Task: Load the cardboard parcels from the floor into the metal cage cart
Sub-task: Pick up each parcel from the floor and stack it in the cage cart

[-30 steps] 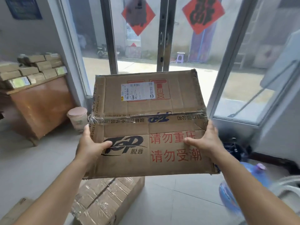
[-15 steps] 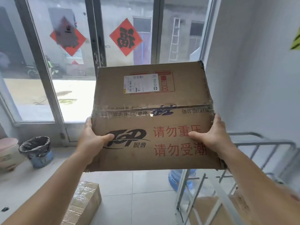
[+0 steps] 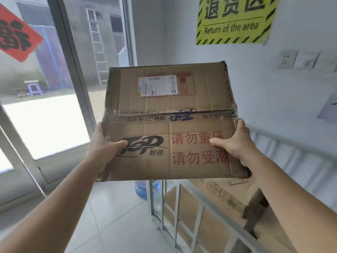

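Thumbs of the left hand (image 3: 102,143) and right hand (image 3: 235,141) are pressing onto the cardboard parcel (image 3: 169,125), gripping its sides and holding it aloft above the metal cage cart (image 3: 182,207), beside the glass door (image 3: 45,115).

The parcel (image 3: 171,123) has swung right, now seemingly above the cage cart (image 3: 198,207).

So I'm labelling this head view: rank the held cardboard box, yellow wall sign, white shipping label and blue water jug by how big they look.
1. Cardboard box, though it is nearest the camera.
2. Yellow wall sign.
3. Shipping label and water jug: unsure, the jug is mostly hidden.
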Available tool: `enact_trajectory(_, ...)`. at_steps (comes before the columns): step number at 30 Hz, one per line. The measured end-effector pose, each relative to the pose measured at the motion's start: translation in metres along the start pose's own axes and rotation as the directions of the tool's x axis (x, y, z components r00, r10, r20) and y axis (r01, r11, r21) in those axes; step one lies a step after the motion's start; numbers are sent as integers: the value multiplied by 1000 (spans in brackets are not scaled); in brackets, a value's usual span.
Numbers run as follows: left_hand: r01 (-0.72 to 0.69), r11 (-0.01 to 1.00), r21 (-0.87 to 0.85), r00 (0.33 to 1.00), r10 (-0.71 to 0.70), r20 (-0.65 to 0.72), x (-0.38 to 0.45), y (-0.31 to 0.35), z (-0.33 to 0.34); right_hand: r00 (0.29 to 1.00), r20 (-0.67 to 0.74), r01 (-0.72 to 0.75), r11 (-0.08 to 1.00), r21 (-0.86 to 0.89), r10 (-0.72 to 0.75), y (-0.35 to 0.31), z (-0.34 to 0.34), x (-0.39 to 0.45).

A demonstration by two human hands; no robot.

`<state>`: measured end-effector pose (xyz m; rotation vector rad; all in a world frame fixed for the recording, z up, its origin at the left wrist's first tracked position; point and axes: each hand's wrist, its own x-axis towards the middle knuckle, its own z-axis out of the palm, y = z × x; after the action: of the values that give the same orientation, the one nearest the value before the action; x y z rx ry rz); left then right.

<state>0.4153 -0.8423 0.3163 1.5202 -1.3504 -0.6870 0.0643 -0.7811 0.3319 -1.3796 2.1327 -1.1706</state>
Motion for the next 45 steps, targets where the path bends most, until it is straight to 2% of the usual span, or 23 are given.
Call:
enact_trajectory(7, -89, 996, 27, 968, 80, 237, -15, 30, 87, 970, -177, -168, 986, 22, 169, 67, -71, -40)
enact_trajectory(12, -195, 981, 8, 899, 175, 401, -31, 61, 162, 911, -286, -289, 954, 75, 298, 119, -119, -60)
enact_trajectory(18, -233, 972, -12, 813, 202, 546, -57, 88, 266, 827, -360, -407, 902, 145, 432, 196, -169, -65)
enact_trajectory(23, -271, 962, 13, 758, 205, 619, -81, 96, 359, 769, -375, -493, 854, 168, 518, 266, -206, -48)
enact_trajectory(31, -255, 964, 70, 695, 133, 707, -113, 96, 502, 689, -364, -601, 774, 198, 627, 380, -252, -15)
enact_trajectory(35, -253, 966, 57, 659, 129, 741, -133, 93, 559, 654, -353, -635, 739, 226, 669, 428, -265, -6)
enact_trajectory(45, -231, 968, 98, 527, 40, 849, -164, 68, 685, 499, -330, -769, 585, 257, 801, 525, -272, 0)
